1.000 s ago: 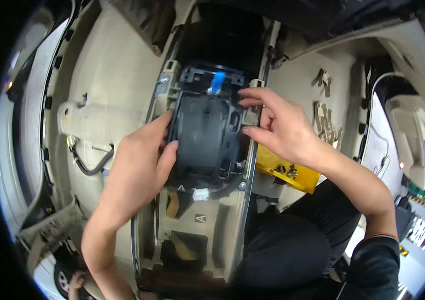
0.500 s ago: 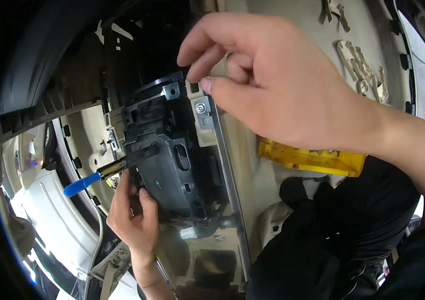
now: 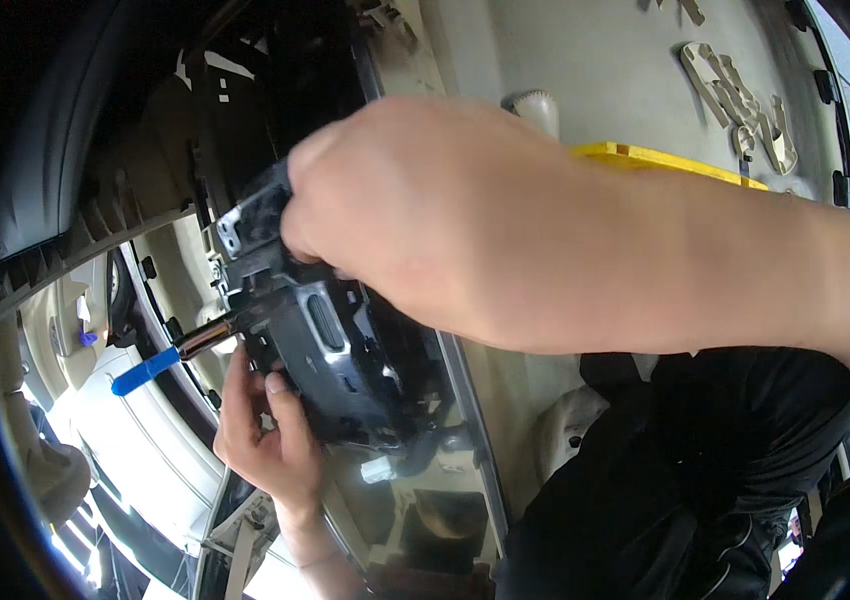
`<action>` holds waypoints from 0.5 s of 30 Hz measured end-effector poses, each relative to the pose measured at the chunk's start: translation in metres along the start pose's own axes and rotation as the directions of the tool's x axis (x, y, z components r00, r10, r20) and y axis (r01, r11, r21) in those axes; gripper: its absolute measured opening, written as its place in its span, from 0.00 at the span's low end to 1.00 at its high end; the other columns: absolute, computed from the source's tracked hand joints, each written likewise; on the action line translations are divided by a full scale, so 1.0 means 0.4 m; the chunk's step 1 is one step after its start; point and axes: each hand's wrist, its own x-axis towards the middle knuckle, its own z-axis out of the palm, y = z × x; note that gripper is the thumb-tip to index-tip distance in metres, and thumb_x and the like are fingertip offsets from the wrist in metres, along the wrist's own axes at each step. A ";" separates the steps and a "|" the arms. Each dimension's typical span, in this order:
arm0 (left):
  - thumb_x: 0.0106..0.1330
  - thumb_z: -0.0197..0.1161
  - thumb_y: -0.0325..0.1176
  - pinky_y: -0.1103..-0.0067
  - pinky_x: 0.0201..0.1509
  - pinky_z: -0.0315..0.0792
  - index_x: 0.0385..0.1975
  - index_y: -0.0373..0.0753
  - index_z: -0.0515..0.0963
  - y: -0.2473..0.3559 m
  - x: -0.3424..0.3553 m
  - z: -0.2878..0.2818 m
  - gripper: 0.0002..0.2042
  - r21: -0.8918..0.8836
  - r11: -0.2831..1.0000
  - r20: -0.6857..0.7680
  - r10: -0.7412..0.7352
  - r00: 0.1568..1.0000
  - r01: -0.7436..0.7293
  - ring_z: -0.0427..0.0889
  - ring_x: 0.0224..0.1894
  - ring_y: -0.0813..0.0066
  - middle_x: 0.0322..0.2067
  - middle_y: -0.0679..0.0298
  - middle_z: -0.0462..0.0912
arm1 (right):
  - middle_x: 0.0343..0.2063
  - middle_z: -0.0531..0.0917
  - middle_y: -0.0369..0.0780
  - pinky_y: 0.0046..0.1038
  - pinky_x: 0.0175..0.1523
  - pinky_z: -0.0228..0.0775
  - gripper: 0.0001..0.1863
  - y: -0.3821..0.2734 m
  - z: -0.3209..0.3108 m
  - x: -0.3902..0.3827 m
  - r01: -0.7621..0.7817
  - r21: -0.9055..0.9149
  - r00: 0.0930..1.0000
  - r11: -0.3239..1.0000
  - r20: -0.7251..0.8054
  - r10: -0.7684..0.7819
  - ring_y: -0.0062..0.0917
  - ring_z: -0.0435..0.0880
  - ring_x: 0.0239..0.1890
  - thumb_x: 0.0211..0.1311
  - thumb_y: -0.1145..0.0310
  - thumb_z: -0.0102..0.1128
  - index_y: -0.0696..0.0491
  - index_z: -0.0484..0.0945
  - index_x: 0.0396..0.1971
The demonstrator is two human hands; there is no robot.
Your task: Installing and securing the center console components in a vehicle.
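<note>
A black plastic car unit with metal brackets (image 3: 330,375) is tilted in front of me, left of centre. My left hand (image 3: 275,430) has its thumb and fingers on the unit's lower left edge. At the upper end, my right hand (image 3: 415,190) is closed round the unit's edge, slightly blurred, and most of its fingertips are hidden. A blue-handled screwdriver (image 3: 145,371) sticks out to the left above my left hand, its dark front end against the unit. Whether my left fingers touch it, I cannot tell.
A glossy reflective panel (image 3: 415,545) lies below and behind the unit. A yellow tray (image 3: 665,160) shows partly behind my right forearm. Beige plastic clips (image 3: 735,100) lie on the beige surface at the upper right. Dark trousers (image 3: 685,450) fill the lower right.
My right hand has moved down and left from beside the screwed bracket and closed on the unit's upper end. The unit has tilted and shifted, and the screwdriver has moved slightly left.
</note>
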 end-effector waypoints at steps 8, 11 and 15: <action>0.65 0.61 0.23 0.81 0.37 0.74 0.56 0.28 0.79 0.009 0.001 -0.001 0.19 0.003 0.999 0.066 -0.040 0.997 0.040 0.79 0.29 0.77 0.29 0.57 0.83 | 0.27 0.86 0.47 0.38 0.38 0.82 0.03 -0.007 -0.014 -0.007 -0.010 -0.032 0.999 0.999 0.041 0.012 0.42 0.89 0.36 0.48 0.77 0.63 0.58 0.84 0.24; 0.68 0.61 0.24 0.82 0.39 0.73 0.58 0.29 0.79 0.013 0.008 0.002 0.19 0.014 0.999 0.105 -0.032 0.994 0.031 0.78 0.31 0.79 0.29 0.59 0.83 | 0.25 0.86 0.48 0.39 0.36 0.82 0.03 -0.002 -0.006 -0.019 -0.057 -0.091 0.998 0.994 -0.022 0.055 0.42 0.89 0.36 0.49 0.77 0.63 0.59 0.83 0.20; 0.67 0.60 0.23 0.76 0.40 0.77 0.57 0.27 0.79 -0.001 0.007 -0.009 0.18 0.017 1.000 0.106 0.021 0.994 -0.023 0.85 0.33 0.67 0.33 0.51 0.86 | 0.26 0.84 0.49 0.39 0.38 0.80 0.05 0.003 -0.002 -0.017 0.148 -0.236 0.988 0.960 0.074 -0.134 0.42 0.87 0.35 0.52 0.75 0.63 0.60 0.83 0.22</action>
